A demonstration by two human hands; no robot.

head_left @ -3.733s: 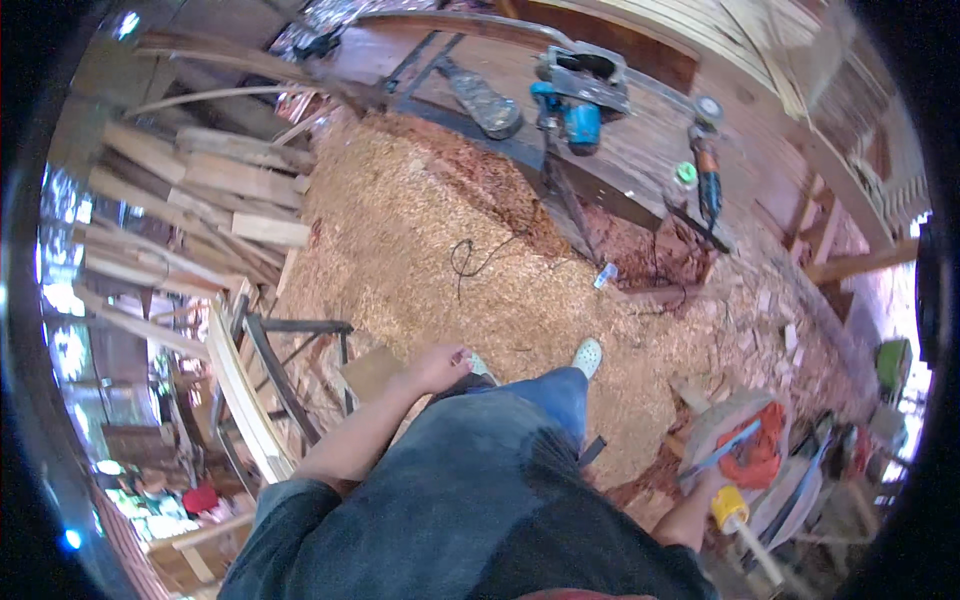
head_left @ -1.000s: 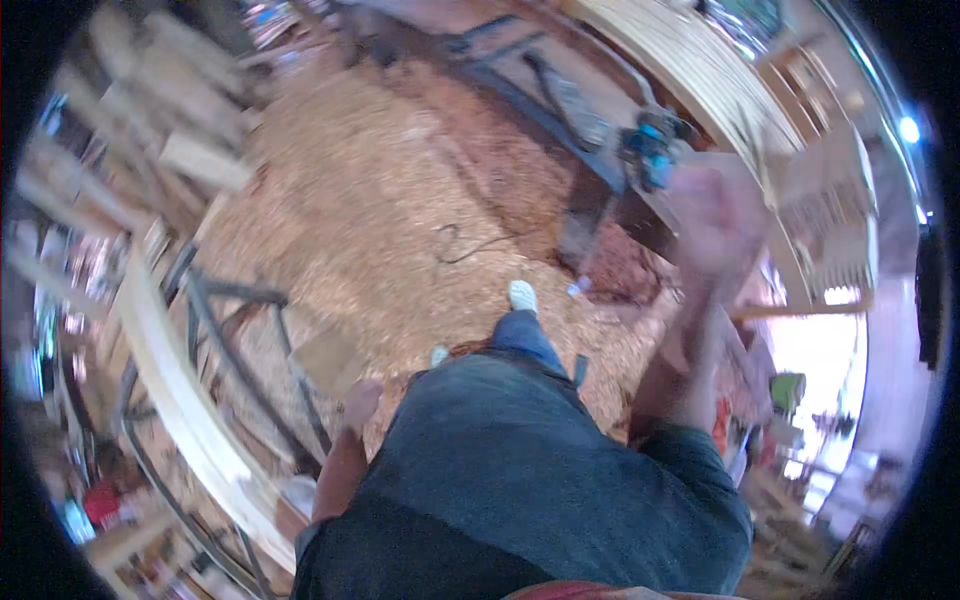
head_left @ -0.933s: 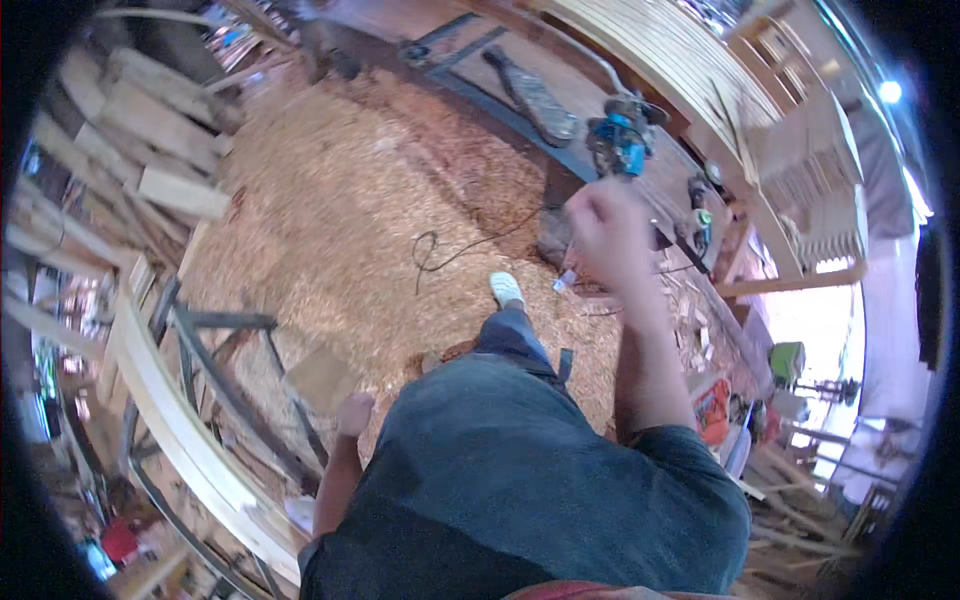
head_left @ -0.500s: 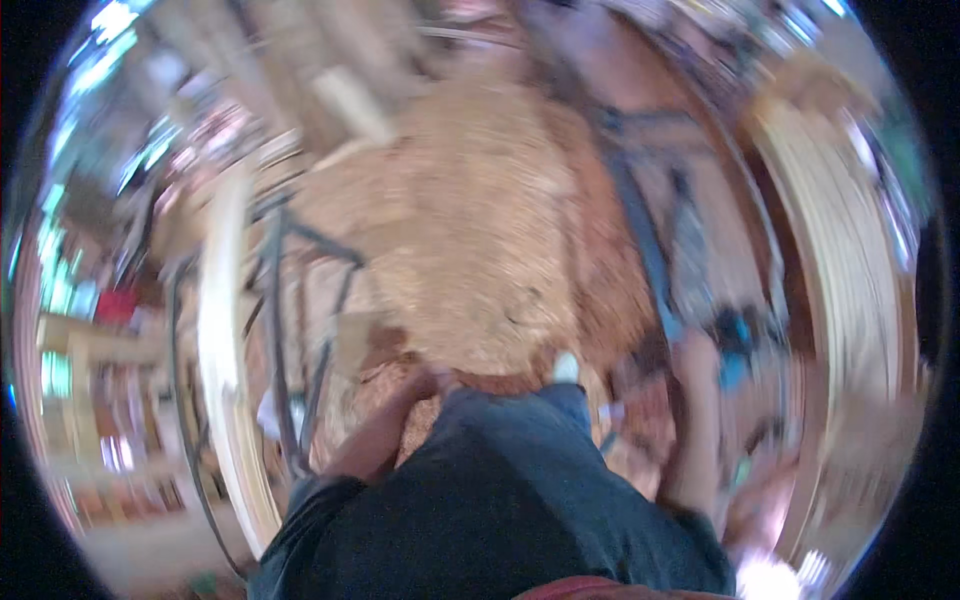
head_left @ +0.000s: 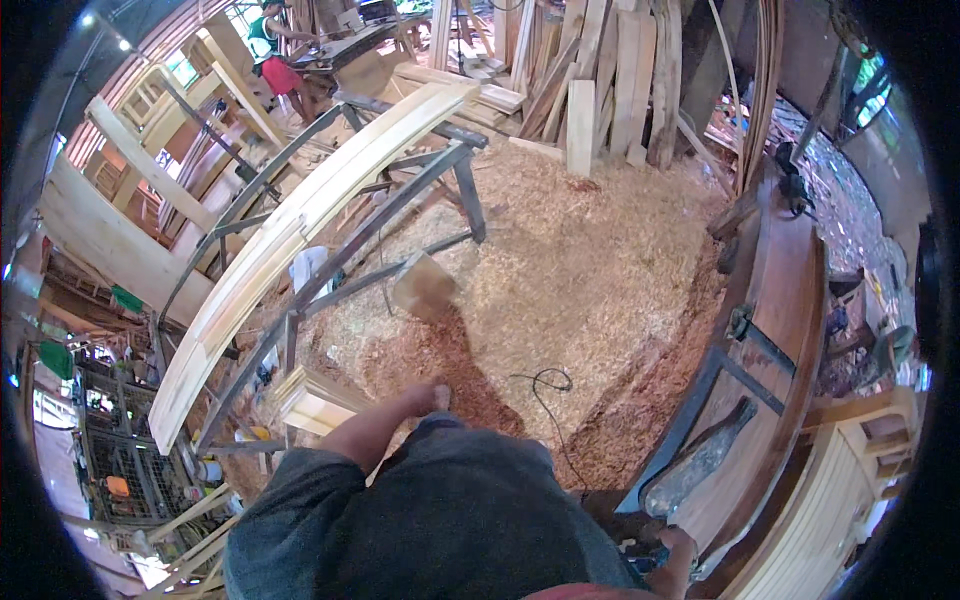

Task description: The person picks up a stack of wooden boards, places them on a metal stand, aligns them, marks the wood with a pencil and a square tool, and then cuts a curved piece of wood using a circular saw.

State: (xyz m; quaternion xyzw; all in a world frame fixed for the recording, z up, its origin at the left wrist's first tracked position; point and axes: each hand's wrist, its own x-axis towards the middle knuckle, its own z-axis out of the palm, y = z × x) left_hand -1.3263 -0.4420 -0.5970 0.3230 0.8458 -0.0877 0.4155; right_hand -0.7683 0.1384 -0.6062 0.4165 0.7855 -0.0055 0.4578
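Right hand dropped near the saw, left hand hung low, grips unclear, and the turn seemed to need careful steps next.

No readable lettering or numbers anywhere.

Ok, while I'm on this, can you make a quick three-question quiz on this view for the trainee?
1. True or false: the black cord lies on the wood shavings.
2. Which is nearer the workbench: the left hand or the right hand?
3. What rests across the dark trestle frame? A) a rolled carpet; B) long pale boards; C) a car tyre.

Key: 1 true; 2 the right hand; 3 B.
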